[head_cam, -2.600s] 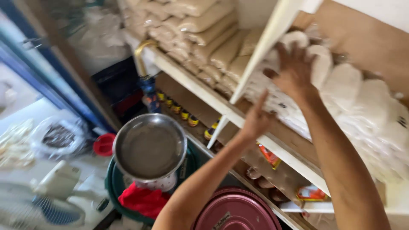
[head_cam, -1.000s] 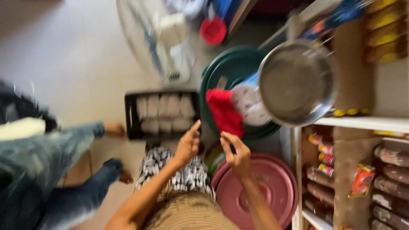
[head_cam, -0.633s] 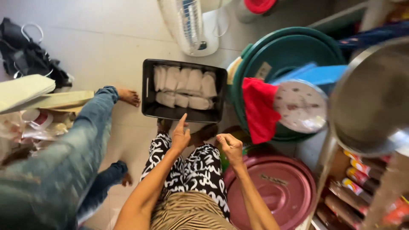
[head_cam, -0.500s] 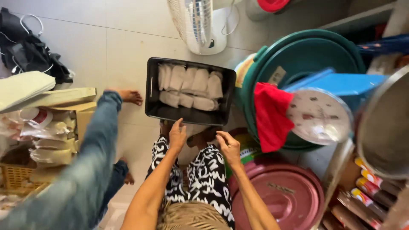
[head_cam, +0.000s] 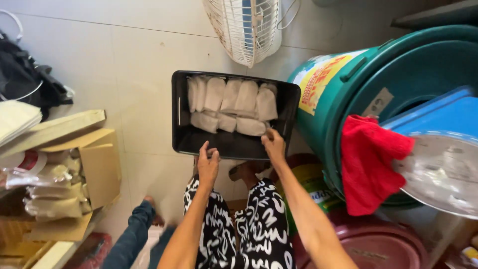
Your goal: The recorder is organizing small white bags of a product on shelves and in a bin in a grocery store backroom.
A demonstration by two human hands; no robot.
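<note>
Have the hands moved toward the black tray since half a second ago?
Yes. Both the left hand and right hand now reach the near rim of the black tray; earlier they hung short.

We see a pale tiled floor carrying a black tray of white packets just ahead of both hands, a white fan beyond it, a green barrel to their right and a cardboard box to their left.

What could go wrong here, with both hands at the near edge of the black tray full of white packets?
The left hand and right hand touch only the near rim of the black tray; lifted from that one side, it might tip. The white packets crowd the far half, so they could slide out. A bare foot sits just beneath the tray.
</note>
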